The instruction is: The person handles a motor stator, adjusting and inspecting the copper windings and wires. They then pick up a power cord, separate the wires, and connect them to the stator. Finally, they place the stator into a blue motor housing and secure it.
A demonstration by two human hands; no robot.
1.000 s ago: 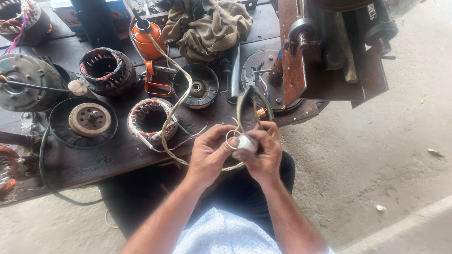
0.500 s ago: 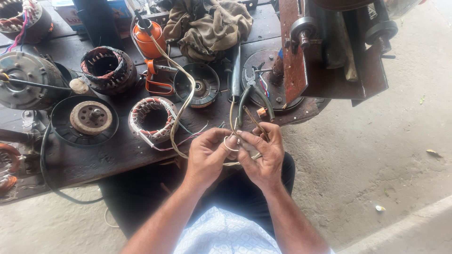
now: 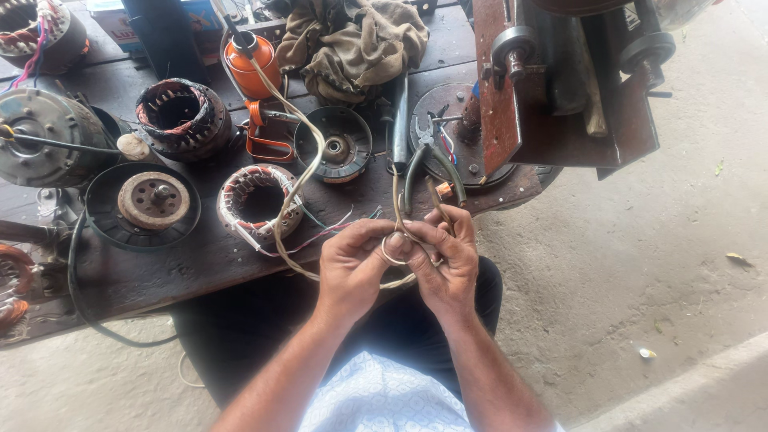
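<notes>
Left hand (image 3: pixel 352 268): held just over the near edge of the counter (image 3: pixel 200 260); thumb and forefinger are pressed on a small loop of the cord (image 3: pixel 298 180), so that the loop is kept from springing open.
Right hand (image 3: pixel 444 260): held against the left hand, fingertips touching; the same loop is pinched from the other side, and the cord's loose end is kept upright between the fingers.
Cord: a pale, flat cable; it is run from the hands up across the counter, over the wound stator (image 3: pixel 258 204), toward the orange can (image 3: pixel 250 68). A second bend is seen below the hands, over the lap.
Pliers (image 3: pixel 428 164): laid on the counter just beyond the hands, handles toward the person, within easy reach.
Stator: placed flat, bore upward; thin coloured leads are trailed from it toward the hands.
Motor parts: a second stator (image 3: pixel 174 116), a round end cover (image 3: pixel 334 144) and a pulley disc (image 3: pixel 152 202) are laid flat, well apart, so that none rolls.
Rag (image 3: pixel 352 40): heaped at the far side.
Packages: a blue-and-white carton (image 3: pixel 120 24) is stood at the far left edge; its label is partly hidden.
Orange can: upright, cylindrical, with a dark spout.
</notes>
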